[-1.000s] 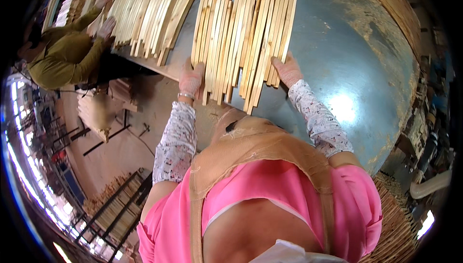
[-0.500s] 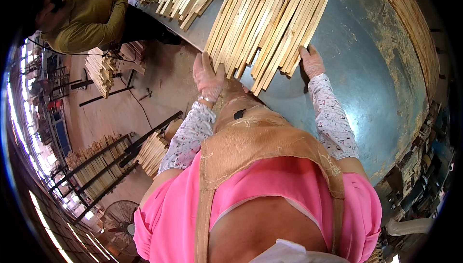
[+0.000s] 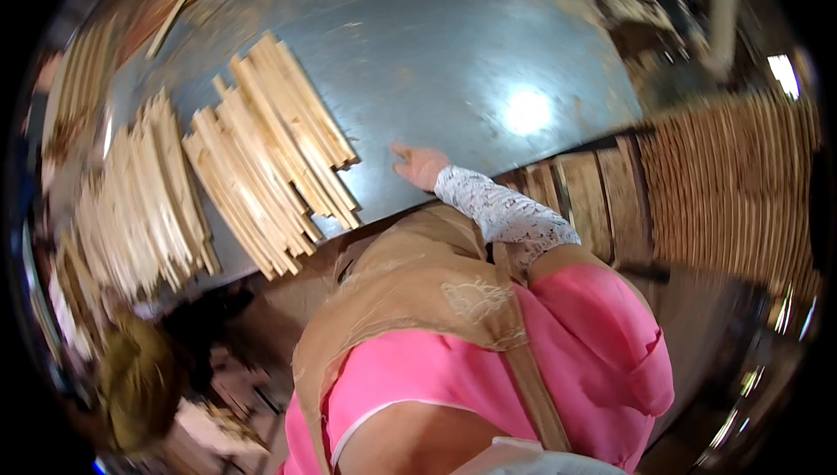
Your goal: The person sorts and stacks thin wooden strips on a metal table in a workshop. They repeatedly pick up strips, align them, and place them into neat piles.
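Observation:
My right hand (image 3: 419, 167), in a pale pink glove under a white patterned sleeve (image 3: 501, 205), is held over the metal table (image 3: 453, 65) near its front edge. It holds nothing; its fingers are partly stretched and apart, slightly blurred. To its left, apart from it, lies a bundle of pale wooden strips (image 3: 261, 139), side by side with uneven ends, some reaching past the table's front edge. My left hand is out of view.
Another bundle of wooden strips (image 3: 144, 200) lies farther left. A person in an olive top (image 3: 138, 379) stands at the lower left. Brown boards are stacked in a tall pile (image 3: 732, 187) on the right. One loose strip (image 3: 181, 6) lies at the far left.
The view has swung to the right, so the strips now appear farther left. My right hand has come away from the strips' side. My left hand has left the view.

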The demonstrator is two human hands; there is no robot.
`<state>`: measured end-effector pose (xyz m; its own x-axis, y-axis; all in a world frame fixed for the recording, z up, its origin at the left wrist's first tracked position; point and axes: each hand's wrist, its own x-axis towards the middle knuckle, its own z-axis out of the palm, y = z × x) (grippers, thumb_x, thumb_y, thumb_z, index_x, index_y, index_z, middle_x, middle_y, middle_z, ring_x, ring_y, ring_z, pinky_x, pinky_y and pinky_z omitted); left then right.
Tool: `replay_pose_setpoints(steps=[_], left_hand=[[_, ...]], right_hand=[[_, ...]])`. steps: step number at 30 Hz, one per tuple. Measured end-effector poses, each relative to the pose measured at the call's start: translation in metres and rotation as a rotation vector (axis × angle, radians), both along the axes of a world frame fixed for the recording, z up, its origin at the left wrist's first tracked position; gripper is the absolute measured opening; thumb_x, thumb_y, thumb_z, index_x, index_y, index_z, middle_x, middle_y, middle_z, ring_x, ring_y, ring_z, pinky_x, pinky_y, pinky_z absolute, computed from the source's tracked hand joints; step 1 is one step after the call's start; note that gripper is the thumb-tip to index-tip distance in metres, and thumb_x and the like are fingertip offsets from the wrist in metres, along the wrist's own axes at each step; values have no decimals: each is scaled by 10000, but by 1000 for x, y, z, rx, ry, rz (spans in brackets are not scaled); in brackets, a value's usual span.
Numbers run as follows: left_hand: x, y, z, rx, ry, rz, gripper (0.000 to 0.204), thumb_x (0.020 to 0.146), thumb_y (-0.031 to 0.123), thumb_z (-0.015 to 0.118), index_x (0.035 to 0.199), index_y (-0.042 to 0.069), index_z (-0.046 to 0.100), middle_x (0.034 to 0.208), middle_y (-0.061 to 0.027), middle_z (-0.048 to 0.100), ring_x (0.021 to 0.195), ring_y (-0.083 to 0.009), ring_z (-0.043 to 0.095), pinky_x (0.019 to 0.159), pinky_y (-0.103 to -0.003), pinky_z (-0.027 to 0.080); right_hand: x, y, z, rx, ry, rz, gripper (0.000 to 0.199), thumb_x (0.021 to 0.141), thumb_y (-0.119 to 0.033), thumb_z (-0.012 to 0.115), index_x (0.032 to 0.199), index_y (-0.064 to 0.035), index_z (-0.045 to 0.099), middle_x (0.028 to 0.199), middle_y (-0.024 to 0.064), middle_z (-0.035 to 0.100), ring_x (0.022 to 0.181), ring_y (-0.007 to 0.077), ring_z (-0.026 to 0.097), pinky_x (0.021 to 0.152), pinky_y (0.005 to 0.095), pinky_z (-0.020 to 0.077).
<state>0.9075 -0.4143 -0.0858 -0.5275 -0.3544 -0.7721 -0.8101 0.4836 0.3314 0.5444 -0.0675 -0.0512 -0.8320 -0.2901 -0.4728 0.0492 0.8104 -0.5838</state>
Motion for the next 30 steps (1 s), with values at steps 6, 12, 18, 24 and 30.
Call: replay_pose_setpoints(steps=[6, 12, 18, 24, 30], left_hand=[[-46, -69, -22, 49, 19, -227, 493, 971, 289, 692, 1392, 33, 664, 1291, -228, 725, 1186, -381, 699, 1032, -473, 550], [-74, -84, -25, 89, 1, -402, 477, 975, 294, 688, 1374, 33, 673, 1280, -230, 728, 1177, -380, 702, 1027, -472, 551], [-93, -48, -19, 92, -42, -631, 461, 979, 300, 684, 1356, 33, 683, 1268, -232, 730, 1169, -380, 705, 1022, -471, 553], [-106, 49, -8, 100, -91, -918, 447, 983, 305, 681, 1337, 33, 692, 1257, -233, 733, 1160, -379, 708, 1017, -469, 554], [-117, 195, 6, 114, -29, -1135, 434, 988, 311, 677, 1319, 32, 701, 1246, -235, 736, 1151, -379, 711, 1012, -468, 555]], right_hand=[[224, 68, 22, 207, -54, -187, 497, 1024, -452, 603, 1438, -188, 678, 1089, 256, 767, 984, 414, 749, 858, 491, 598], [527, 92, -8, 111, -647, 408, 536, 1059, -468, 483, 1145, -37, 791, 1210, 247, 747, 1141, 391, 705, 1022, 517, 539], [638, 27, 27, -48, -927, -574, 519, 1055, -461, 495, 1144, -42, 788, 1209, 243, 748, 1138, 391, 707, 1014, 516, 543], [666, 55, 28, -149, -788, -1012, 502, 1051, -454, 507, 1144, -47, 786, 1207, 239, 749, 1135, 391, 708, 1007, 515, 546], [720, 107, 12, -249, -691, -1246, 485, 1047, -447, 519, 1143, -51, 783, 1206, 236, 750, 1132, 391, 709, 999, 514, 549]])
